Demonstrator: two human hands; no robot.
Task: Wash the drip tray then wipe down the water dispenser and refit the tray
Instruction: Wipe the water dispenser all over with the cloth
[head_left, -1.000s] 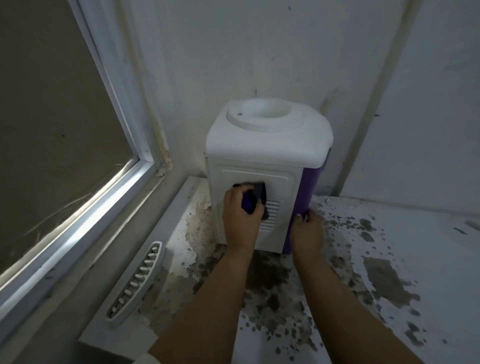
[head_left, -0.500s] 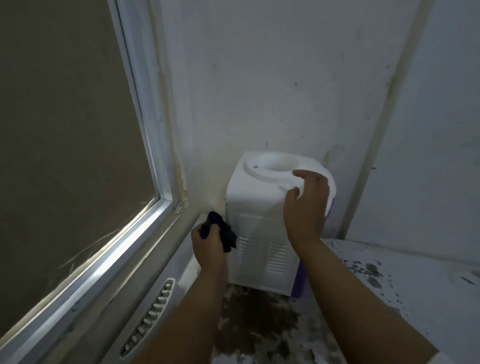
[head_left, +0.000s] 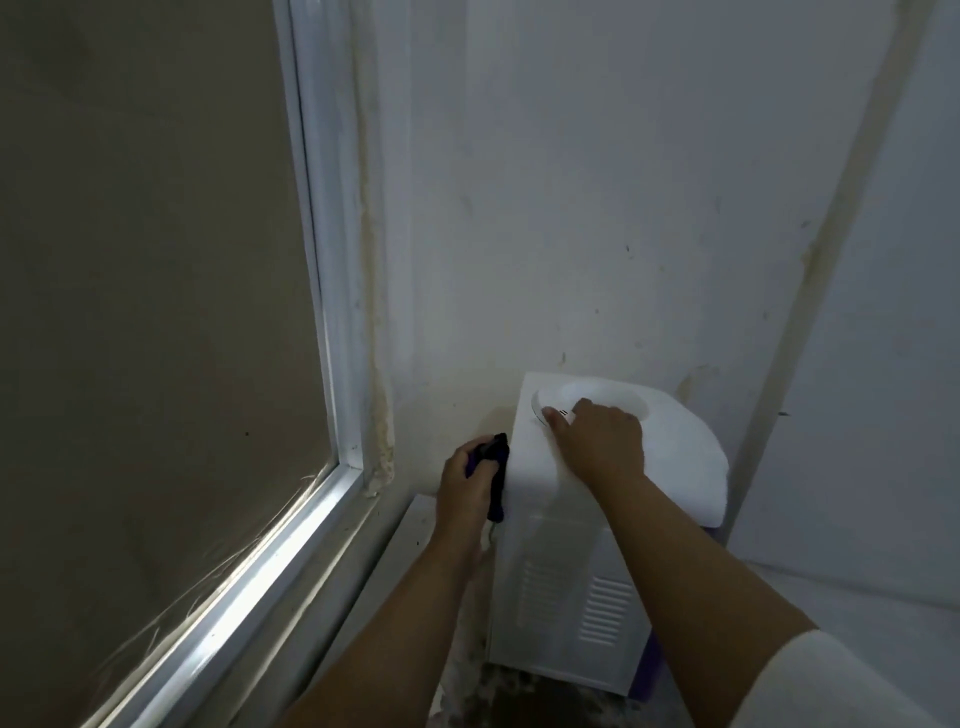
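The white water dispenser (head_left: 561, 613) with purple sides stands in the corner, its vented back panel turned toward me. My left hand (head_left: 465, 480) grips a dark blue cloth (head_left: 497, 467) against the dispenser's upper left edge. My right hand (head_left: 597, 441) lies on the white top, fingers curled over the rim of the round bottle well (head_left: 623, 400). The drip tray is not in view.
A large window with a white frame (head_left: 332, 364) fills the left side, its sill running down toward me. White stained walls (head_left: 623, 208) meet close behind the dispenser. The stained counter (head_left: 519, 696) shows below the dispenser.
The view has tilted up and moved closer. My right hand left the dispenser's lower right corner and now holds its top. My left hand carried the cloth from the back panel to the upper left edge.
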